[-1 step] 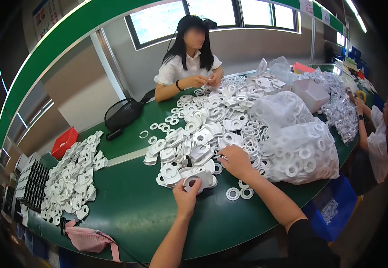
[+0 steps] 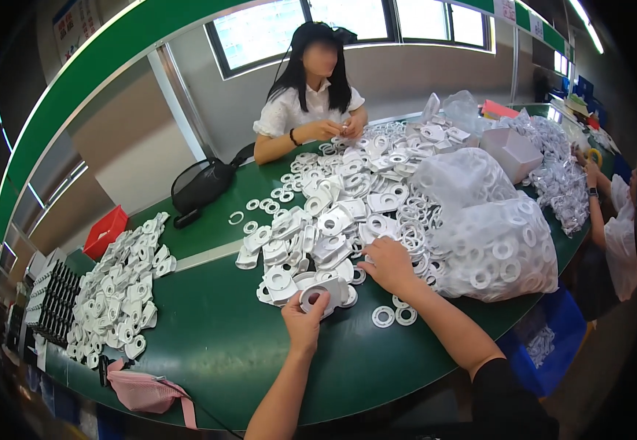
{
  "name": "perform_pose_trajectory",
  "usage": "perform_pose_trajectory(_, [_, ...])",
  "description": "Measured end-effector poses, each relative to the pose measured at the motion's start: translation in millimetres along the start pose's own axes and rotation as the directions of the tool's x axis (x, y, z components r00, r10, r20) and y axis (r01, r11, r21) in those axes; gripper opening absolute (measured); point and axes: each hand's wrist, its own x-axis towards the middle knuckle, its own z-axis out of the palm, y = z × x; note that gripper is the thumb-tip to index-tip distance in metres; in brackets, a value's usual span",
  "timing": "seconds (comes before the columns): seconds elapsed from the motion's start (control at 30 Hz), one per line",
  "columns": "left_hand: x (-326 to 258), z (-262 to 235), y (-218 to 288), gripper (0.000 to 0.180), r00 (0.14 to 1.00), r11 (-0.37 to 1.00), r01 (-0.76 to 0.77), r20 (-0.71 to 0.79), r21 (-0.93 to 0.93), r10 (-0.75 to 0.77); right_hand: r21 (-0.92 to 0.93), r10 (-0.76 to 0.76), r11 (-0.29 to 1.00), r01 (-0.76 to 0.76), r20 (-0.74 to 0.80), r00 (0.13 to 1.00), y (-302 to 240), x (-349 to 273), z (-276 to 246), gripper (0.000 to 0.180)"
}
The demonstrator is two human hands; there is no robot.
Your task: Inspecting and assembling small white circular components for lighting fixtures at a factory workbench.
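Observation:
My left hand (image 2: 302, 328) is closed on a white plastic housing (image 2: 338, 296) with a large round hole, its thumb lying over the hole. The housing is held just above the near edge of a big heap of similar white housings (image 2: 333, 222). To the right, my right hand (image 2: 389, 265) reaches into the border between that heap and a spread of flat white rings (image 2: 415, 236). Its fingers are bent and drawn together at the parts; what is between the fingertips is too small to tell. A few loose rings (image 2: 383, 317) lie on the green table beside my right forearm.
A clear bag of rings (image 2: 505, 253) stands right of my right hand. Leftward are a second housing pile (image 2: 117, 293), a red bin (image 2: 106, 232) and a pink pouch (image 2: 142, 389). Across the table (image 2: 223, 323), a person (image 2: 311, 110) handles small parts; another person's hand (image 2: 590, 172) works far right.

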Motion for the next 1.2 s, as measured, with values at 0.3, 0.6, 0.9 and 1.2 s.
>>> perform_pose_trajectory(0.3, [-7,4,0,0.016,0.932,0.715,0.361,0.248,-0.599,-0.263,0.385,0.04,0.919,0.087,-0.311,0.95,-8,-8,-15,0.009])
perform_pose_trajectory(0.6, [-17,2,-23,0.044,0.784,0.729,0.579,0.494,-0.366,-0.375,0.48,-0.524,0.701,0.527,-0.156,0.838,-46,-27,-17,0.015])
perform_pose_trajectory(0.9, [-17,11,-4,0.035,0.807,0.817,0.521,0.456,-0.248,-0.376,0.172,0.054,0.985,-0.001,-0.306,0.951,15,-6,-23,0.016])
perform_pose_trajectory(1.2, [-18,14,-1,0.035,0.743,0.773,0.592,0.525,-0.227,-0.415,0.177,0.151,0.979,-0.106,-0.261,0.953,25,-9,-15,0.01])
